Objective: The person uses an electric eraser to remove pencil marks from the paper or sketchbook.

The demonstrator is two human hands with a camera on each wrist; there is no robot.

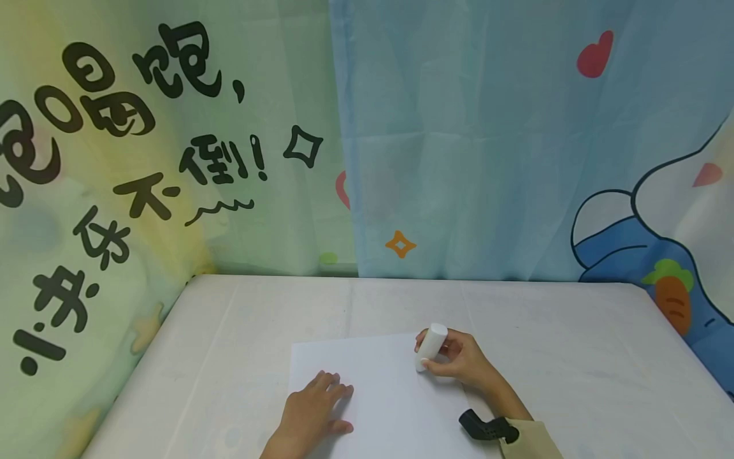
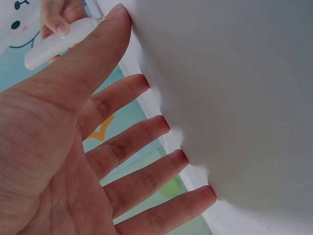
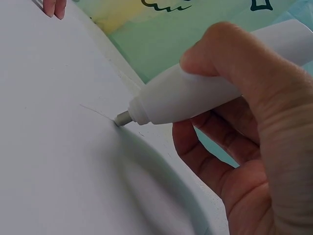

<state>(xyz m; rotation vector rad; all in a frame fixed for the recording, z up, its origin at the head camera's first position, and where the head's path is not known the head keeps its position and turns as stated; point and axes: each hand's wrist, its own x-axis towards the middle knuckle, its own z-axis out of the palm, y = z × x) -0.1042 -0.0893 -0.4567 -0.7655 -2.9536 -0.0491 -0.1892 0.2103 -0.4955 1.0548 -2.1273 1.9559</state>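
Note:
A white sheet of paper [image 1: 381, 395] lies on the table. My right hand [image 1: 463, 360] grips a thick white electric eraser [image 1: 431, 347] over the sheet's right part. In the right wrist view, the narrow grey tip of the electric eraser [image 3: 186, 95] meets the paper at one end of a thin faint line [image 3: 95, 111]. My left hand [image 1: 314, 408] rests on the left part of the sheet. Seen in the left wrist view, its fingers [image 2: 142, 132] are spread, with their tips on the paper, and nothing lies in the palm.
A white cloth covers the table [image 1: 241, 357]. Behind it hang a green curtain [image 1: 275, 210] with black lettering and a blue curtain [image 1: 487, 191] with cartoon prints. A black curved device [image 1: 487, 428] sits at my right wrist, by the sleeve [image 1: 530, 440].

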